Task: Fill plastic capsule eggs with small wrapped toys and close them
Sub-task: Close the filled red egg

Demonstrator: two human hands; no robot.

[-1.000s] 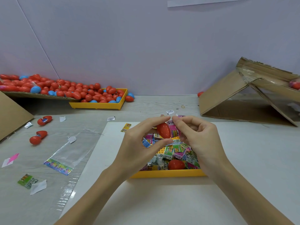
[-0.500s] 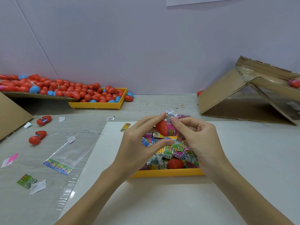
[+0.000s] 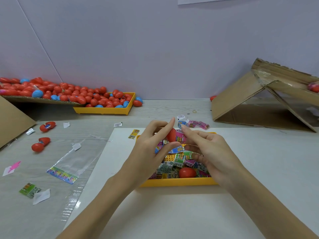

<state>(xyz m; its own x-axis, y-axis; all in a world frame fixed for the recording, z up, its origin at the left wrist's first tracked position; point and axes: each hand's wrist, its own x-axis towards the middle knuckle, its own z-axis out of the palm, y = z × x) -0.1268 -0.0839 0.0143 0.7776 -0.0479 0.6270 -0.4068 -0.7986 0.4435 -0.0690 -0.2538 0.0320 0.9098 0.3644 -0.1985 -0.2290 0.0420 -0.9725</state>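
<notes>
My left hand [image 3: 148, 149] holds a red capsule egg [image 3: 171, 135] between its thumb and forefinger, above the yellow tray [image 3: 177, 183]. A pink wrapped toy [image 3: 180, 138] sits against the egg's right side. My right hand [image 3: 207, 149] pinches that toy with its fingertips. The tray beneath holds several small wrapped toys [image 3: 178, 160] and another red egg [image 3: 187, 172].
A second yellow tray [image 3: 103, 110] and a cardboard sheet at the back left carry several red and blue eggs. Two open red eggs [image 3: 41, 143] and loose wrappers lie on the left. A folded cardboard box [image 3: 259, 104] stands at the right. More wrapped toys [image 3: 196, 124] lie behind the tray.
Both hands have stayed over the tray, shifting slightly. The red egg has tilted and the pink toy now shows more at its right side.
</notes>
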